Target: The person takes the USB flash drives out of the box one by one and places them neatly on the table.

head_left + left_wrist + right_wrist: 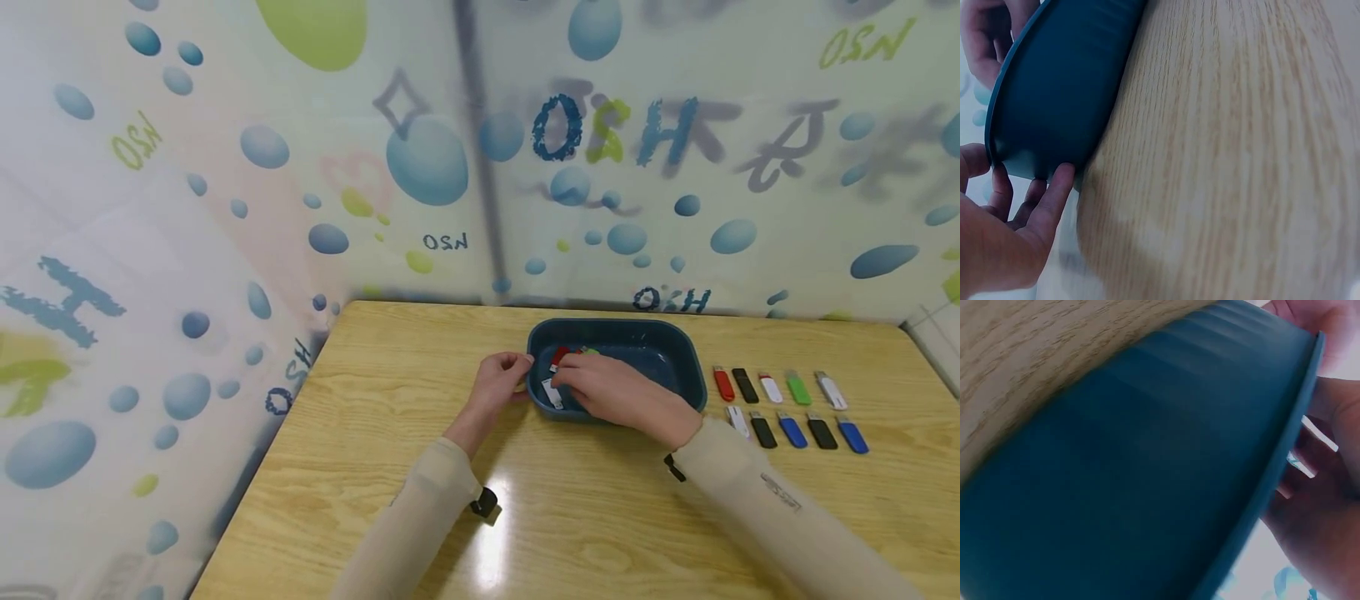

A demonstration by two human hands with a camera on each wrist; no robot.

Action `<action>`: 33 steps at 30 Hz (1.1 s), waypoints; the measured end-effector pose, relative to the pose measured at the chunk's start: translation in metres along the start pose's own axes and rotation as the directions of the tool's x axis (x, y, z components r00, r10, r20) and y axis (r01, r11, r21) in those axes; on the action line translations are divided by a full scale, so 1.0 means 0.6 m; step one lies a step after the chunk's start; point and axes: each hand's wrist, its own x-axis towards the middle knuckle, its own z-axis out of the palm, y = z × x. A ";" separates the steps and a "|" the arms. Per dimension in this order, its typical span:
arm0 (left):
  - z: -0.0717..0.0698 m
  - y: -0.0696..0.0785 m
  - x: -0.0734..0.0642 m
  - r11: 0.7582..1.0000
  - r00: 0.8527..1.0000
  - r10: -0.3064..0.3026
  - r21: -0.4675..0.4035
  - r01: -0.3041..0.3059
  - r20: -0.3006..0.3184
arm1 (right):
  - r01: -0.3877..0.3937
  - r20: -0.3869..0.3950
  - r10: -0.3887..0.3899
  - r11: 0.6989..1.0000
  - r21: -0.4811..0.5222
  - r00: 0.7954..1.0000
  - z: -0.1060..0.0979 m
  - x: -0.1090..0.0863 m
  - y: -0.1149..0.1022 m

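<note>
A dark blue plastic bin (667, 330) stands on the table with several USB sticks inside. My left hand (498, 379) grips its left end: the left wrist view shows the thumb at the rim and the fingertips (1065, 170) against the outer wall. My right hand (615, 390) reaches over the near rim, its fingers bent down among the sticks. Near those fingers lie a white USB stick (552, 394) and a red USB stick (558, 357); a bit of green shows behind them. The bin wall (1147, 450) fills much of the right wrist view, and what the right fingertips touch is hidden.
Right of the bin, several USB sticks lie in two rows on the wooden table (405, 350), among them a red one (723, 384), a green one (798, 387) and a blue one (852, 435). A patterned curtain (420, 250) hangs behind the table.
</note>
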 end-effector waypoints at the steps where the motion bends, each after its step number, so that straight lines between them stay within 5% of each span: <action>1: 0.000 0.000 0.000 1.000 1.000 -0.001 -0.004 0.001 -0.001 | 0.004 0.004 -0.004 1.000 0.001 1.000 0.003 0.003 0.001; 18: 0.000 -0.003 0.000 1.000 1.000 0.022 -0.006 -0.022 0.013 | 0.100 0.232 -0.112 0.993 0.063 0.966 0.017 0.044 0.021; 33: 0.003 -0.004 -0.003 1.000 1.000 0.030 -0.008 -0.030 0.001 | 0.022 0.222 -0.017 1.000 -0.022 0.975 0.031 0.045 0.032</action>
